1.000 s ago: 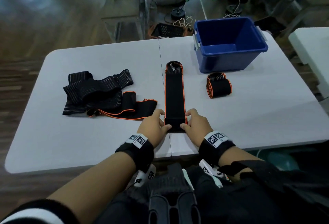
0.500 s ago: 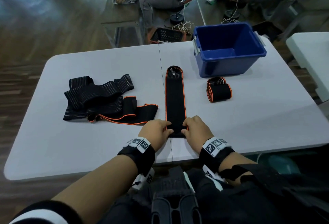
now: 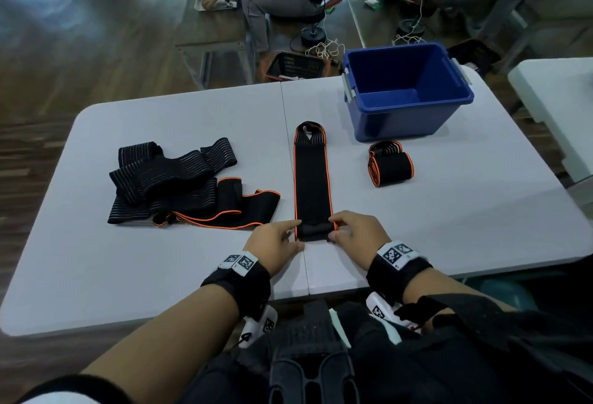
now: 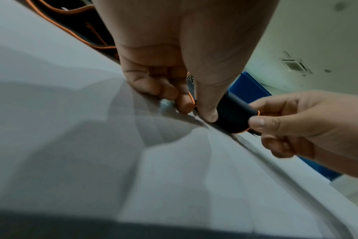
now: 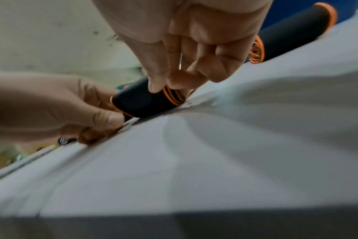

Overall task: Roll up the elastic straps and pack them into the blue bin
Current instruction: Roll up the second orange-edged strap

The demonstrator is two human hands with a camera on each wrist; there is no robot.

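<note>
While the grey desk carries the blue bin at its far right, the black orange-edged strap lies lengthwise at centre, its near end rolled and pinched between the left hand and right hand.

One blue plastic bin on the grey folding table; one such table in use, a second white one at the right edge. One black orange-edged elastic strap laid out flat, its near end partly rolled. One finished roll of the same strap. One loose heap of unrolled straps, some grey-striped, some orange-edged; count within the heap unclear. Two bare hands: left hand, right hand. One orange mesh basket on the floor.
</note>
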